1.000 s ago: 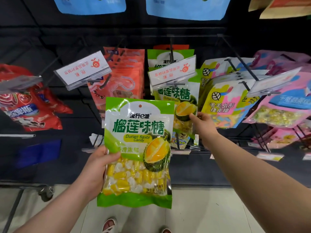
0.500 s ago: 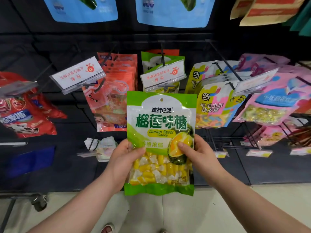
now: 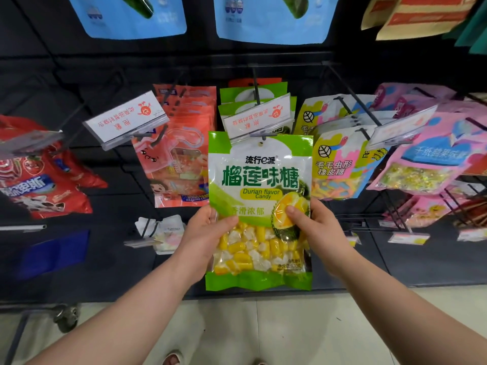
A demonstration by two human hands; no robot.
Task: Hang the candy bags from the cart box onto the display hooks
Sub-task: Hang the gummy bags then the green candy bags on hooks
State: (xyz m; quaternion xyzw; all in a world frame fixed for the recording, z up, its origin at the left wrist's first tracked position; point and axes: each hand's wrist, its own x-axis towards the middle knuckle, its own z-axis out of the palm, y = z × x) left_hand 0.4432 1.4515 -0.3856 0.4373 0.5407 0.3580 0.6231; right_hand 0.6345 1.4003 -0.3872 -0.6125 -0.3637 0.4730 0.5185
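Head view, and the green durian candy bag stands upright between both hands, left hand pinching its left edge, right hand pinching its right, its hang hole above the fingers at the hook's tip.

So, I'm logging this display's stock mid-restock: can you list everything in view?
durian candy bag: one, green, white and yellow, held before the centre hook
hung durian bags: several, green, on the centre hook behind it
label cards: at least three, white, on hook ends
orange bags: several, orange-red, left of the centre hook
red bags: a few, red, far left
caterpillar gummy bags: several, yellow and white, right of centre
pink bags: several, pink and blue, far right
blue bags: two, blue, top row
tan bags: some, tan and red, top right
left hand: one, bare, gripping the held bag's left edge
right hand: one, bare, gripping its right edge
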